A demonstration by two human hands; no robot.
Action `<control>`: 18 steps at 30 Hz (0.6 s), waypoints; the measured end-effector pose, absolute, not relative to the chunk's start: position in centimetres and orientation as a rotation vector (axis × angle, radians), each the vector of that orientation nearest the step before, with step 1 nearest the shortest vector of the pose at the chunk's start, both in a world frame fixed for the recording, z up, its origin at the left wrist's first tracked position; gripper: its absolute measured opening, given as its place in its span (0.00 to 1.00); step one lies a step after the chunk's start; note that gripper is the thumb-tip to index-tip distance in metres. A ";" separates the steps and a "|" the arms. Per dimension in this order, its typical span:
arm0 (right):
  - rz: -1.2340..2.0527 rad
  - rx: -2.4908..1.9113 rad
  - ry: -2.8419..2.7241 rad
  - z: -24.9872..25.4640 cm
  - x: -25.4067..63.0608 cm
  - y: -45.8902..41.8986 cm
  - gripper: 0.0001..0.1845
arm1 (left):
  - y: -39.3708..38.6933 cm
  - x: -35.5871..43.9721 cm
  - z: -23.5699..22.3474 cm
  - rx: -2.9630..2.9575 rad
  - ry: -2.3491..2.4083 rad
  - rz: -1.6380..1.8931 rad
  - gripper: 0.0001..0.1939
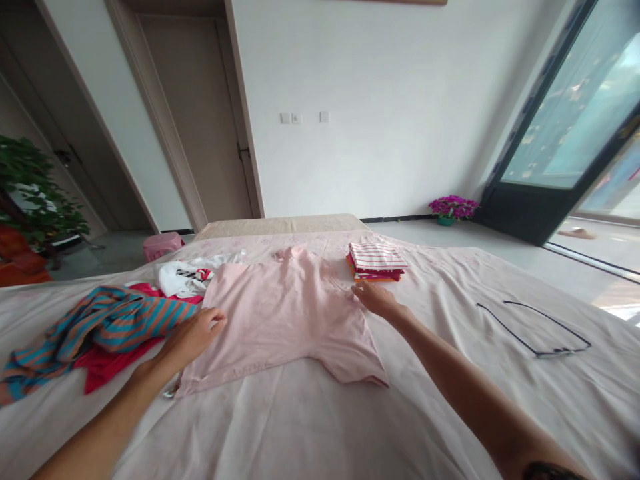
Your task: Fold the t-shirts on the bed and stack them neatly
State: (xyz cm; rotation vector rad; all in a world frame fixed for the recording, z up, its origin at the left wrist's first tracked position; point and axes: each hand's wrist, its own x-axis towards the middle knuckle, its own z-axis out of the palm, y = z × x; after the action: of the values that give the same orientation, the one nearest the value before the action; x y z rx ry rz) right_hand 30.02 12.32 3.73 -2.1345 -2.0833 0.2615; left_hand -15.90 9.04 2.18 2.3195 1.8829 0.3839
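A pale pink T-shirt [280, 313] lies spread sideways on the sheet, with one short sleeve toward me at the lower right and the other pointing away. My left hand [200, 331] is closed at its left edge, fingers curled on the fabric. At the opposite side, near the neckline, my right hand [376, 298] pinches the cloth with its fingers together. Just beyond that hand sits a stack of folded clothes [377, 259], striped white and red on top. Beside my left hand lies a crumpled blue and orange striped garment [115, 320].
Red fabric [117, 363] and a white printed garment [183, 277] lie in the left pile. Black-framed glasses [560, 351] rest on the sheet [440, 313] at right. Beyond are a pink stool [163, 245] and a pot of purple flowers [453, 208].
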 end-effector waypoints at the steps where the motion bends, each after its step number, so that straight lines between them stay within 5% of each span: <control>1: 0.241 -2.197 -2.030 3.1 29.3 13.0 0.23 | 10.0 -15.6 1.7 2.359 1.926 0.419 0.16; 13: 0.101 -2.249 -1.914 -1.2 32.0 14.5 0.21 | 14.3 -28.4 -4.2 2.555 2.520 -0.014 0.25; 18: -0.220 -2.106 -2.030 0.1 30.5 14.8 0.21 | 15.8 -28.4 -3.2 2.454 2.603 0.194 0.20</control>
State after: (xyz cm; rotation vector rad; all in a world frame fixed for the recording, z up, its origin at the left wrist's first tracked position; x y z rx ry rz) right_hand 30.47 14.79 0.06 -2.1061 -2.0296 -0.2200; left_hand -28.38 15.84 -3.24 2.4544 2.6034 0.1936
